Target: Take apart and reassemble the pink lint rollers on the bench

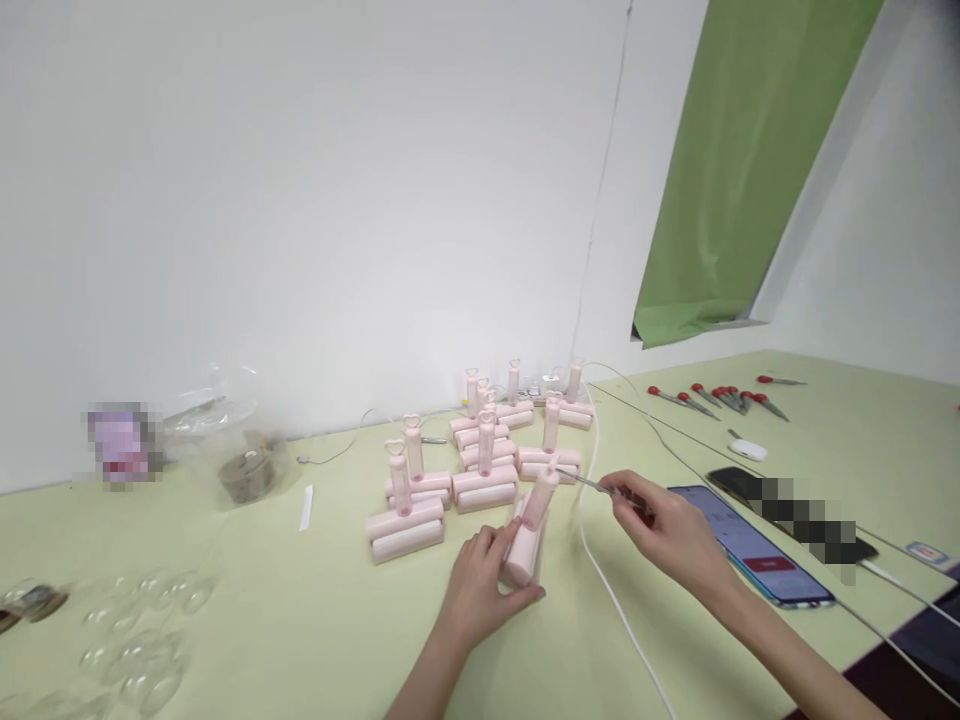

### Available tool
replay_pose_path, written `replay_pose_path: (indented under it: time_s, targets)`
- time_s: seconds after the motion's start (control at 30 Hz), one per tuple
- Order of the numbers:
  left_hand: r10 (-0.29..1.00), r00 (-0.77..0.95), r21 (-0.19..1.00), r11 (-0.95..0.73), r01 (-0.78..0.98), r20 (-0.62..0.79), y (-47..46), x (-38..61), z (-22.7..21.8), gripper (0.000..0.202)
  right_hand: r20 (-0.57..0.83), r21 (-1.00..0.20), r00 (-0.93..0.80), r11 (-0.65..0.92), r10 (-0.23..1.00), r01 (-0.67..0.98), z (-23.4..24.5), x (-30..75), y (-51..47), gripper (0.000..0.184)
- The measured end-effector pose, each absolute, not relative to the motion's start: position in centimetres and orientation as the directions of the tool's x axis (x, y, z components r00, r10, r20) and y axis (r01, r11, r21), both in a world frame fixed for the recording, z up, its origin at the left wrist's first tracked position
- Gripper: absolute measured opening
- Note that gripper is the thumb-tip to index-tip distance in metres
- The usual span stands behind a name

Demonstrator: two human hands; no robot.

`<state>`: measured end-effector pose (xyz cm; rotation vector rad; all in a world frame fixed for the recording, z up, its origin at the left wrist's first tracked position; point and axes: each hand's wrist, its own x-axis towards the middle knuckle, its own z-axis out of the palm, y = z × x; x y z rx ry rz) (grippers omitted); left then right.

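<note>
My left hand (480, 580) is wrapped round the base of a pink roller (527, 530) with a pink handle, holding it tilted on the pale green table (300, 620). In a pinch, my right hand (667, 530) holds a thin metal tool (589, 483) whose tip points at the top of that roller's handle. Behind them stand several more pink rollers (484, 470), upright with heart-topped handles.
A white cable (607, 590) runs between my hands. Two phones (757, 545) lie at the right, with red-handled tools (712, 398) and a white earbud case (748, 449) beyond. Clear plastic bags (232, 440) and clear domes (142, 640) lie at the left.
</note>
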<state>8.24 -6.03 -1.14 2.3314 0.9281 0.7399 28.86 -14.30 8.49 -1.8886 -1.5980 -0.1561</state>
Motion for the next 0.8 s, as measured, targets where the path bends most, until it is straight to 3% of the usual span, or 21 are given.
replay_pose_path:
  time_s: [0.33,0.6,0.7,0.8]
  targets:
    - [0.768,0.553,0.604,-0.617,0.504,0.324,-6.6,7.9,-0.4,0.067,0.489,-0.432,0.180,0.058,0.853,0.900,9.6,29.2,-13.8,0.018]
    - [0.741,0.567,0.424,-0.671,0.609,0.360,-8.3,9.2,0.7,0.069,0.480,-0.465,0.042,0.214,0.876,0.859,10.4,29.6,-12.5,0.025]
    - [0.746,0.584,0.457,-0.661,0.595,0.319,-8.5,9.8,2.3,0.071,0.460,-0.469,-0.011,0.254,0.888,0.846,10.6,30.0,-12.1,0.037]
    - [0.756,0.562,0.560,-0.640,0.526,0.336,-7.8,11.2,4.3,0.070,0.464,-0.453,-0.071,0.305,0.883,0.838,10.7,30.0,-11.3,0.020]
